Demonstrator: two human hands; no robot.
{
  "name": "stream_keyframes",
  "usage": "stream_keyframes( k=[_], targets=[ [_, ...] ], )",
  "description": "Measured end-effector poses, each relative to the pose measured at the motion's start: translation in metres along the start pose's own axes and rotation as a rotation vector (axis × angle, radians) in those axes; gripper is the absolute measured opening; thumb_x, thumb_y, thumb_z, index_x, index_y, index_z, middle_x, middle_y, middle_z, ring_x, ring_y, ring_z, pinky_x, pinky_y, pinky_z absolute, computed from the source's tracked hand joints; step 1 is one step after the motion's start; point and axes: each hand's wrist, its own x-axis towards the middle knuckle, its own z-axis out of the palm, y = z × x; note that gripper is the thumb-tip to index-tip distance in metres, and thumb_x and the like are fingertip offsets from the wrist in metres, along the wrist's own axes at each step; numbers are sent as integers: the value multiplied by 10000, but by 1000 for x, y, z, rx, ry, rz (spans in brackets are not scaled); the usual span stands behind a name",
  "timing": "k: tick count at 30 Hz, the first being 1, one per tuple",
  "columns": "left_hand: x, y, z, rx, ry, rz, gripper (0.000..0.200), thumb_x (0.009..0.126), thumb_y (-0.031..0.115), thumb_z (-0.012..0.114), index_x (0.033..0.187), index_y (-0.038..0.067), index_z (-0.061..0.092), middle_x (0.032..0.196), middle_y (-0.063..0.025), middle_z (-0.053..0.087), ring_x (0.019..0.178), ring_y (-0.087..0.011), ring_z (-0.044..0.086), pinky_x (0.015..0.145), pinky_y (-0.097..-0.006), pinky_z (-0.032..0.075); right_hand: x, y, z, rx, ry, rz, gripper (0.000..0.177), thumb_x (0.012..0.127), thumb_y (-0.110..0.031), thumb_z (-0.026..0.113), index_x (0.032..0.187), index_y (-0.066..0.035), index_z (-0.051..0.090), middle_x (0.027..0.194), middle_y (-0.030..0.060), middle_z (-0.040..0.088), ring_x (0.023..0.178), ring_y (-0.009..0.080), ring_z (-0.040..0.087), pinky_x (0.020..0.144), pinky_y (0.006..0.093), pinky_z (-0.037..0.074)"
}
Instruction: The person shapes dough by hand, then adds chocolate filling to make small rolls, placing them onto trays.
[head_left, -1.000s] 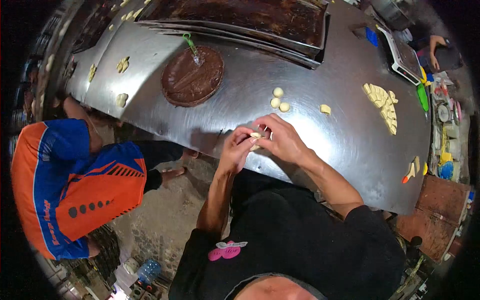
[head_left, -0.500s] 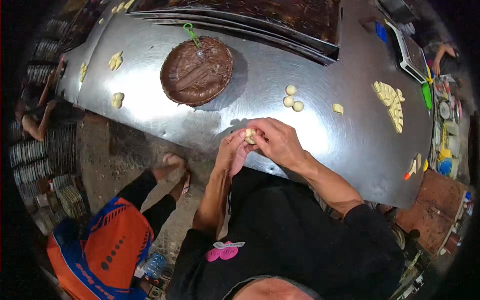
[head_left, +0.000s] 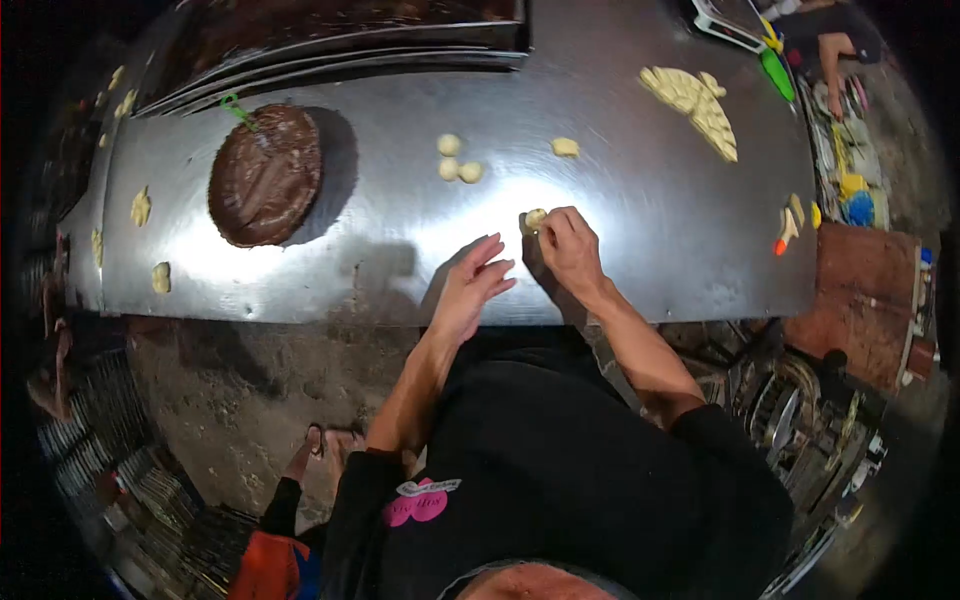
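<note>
My right hand (head_left: 571, 252) is closed around a small pale dough ball (head_left: 536, 218), its fingertips pinching it close over the steel table. To its left, my left hand (head_left: 473, 292) is empty, fingers spread above the table's near edge. Ahead of my hands sit a few round dough balls (head_left: 449, 146) grouped together, and a single flat dough piece (head_left: 565, 148) lies to their right. A brown filling (head_left: 262, 180) fills a wide round bowl on the left, with a green-handled tool (head_left: 237, 110) stuck in at its far rim.
Stacked dark metal trays (head_left: 340, 45) occupy the back of the steel table (head_left: 400, 110). A cut dough sheet (head_left: 697, 108) and a green scraper (head_left: 776, 75) lie right. Dough lumps (head_left: 141, 206) dot the left side. Another person's arm (head_left: 832, 65) shows at far right.
My hands have come apart: the right has carried the dough ball forward and right to the table, while the left has let go and spread its fingers. The view has shifted right.
</note>
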Motion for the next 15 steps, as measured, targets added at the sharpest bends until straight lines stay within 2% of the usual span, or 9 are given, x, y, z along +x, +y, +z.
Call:
stream_keyframes(
  k=[2,4,5,6,8,9,10,13,15],
  targets=[
    [-5,-8,-7,87,-36,-9,431,939,111,532,1326,-55,440,1318,-174,494,1137,-254,561,956,-367,481,-32,22,-5,-153,-63,-44,160,806,15,591,965,7,577,1031,149,576,936,340,574,750,398,527],
    [-17,-9,-14,159,16,28,415,933,138,547,1297,-48,478,1287,-162,523,1130,-242,566,944,-359,480,-53,23,-20,-375,-82,-280,236,797,25,584,1031,-5,582,1111,150,552,1005,337,556,788,400,523],
    [-25,-10,-19,223,87,59,402,926,165,562,1268,-42,517,1256,-151,553,1123,-230,570,931,-351,480,-56,21,-27,-398,-56,-287,185,776,34,591,956,-1,613,1012,147,594,936,332,580,783,415,503],
    [-29,-11,-25,230,93,59,402,926,165,562,1268,-42,517,1256,-151,553,1123,-230,570,931,-351,480,-52,19,-30,-390,-53,-286,185,776,34,591,956,-1,613,1012,147,594,936,332,580,783,415,503],
    [-37,-15,-39,323,188,82,410,904,222,603,1230,-23,562,1196,-119,599,1085,-205,589,908,-334,476,-36,19,-29,-164,-331,141,112,748,29,610,851,-4,639,880,136,622,850,335,591,782,432,468],
    [-39,-20,-41,296,223,117,422,895,258,617,1214,-16,579,1178,-102,616,1064,-201,602,900,-329,473,-18,0,-26,-39,-67,67,37,742,4,622,769,-10,643,771,130,618,776,338,590,766,425,445],
    [-44,-21,-42,297,234,117,422,895,258,617,1214,-16,579,1178,-102,616,1064,-201,602,900,-329,473,-5,-6,-15,50,26,7,78,738,6,624,806,-27,645,810,131,615,827,334,584,759,407,448],
    [-62,-16,-47,266,245,63,456,886,288,628,1216,-22,573,1188,-118,611,1065,-213,606,912,-344,473,-19,25,10,42,-162,-191,112,757,-1,621,853,-52,652,869,127,615,908,302,571,813,390,446],
    [-79,-18,-51,262,363,220,373,911,200,597,1209,-24,586,1128,-106,628,987,-172,594,836,-296,482,-40,77,0,-31,-166,-372,91,785,-67,632,874,-62,648,901,101,603,926,269,558,852,357,439]
  ],
)
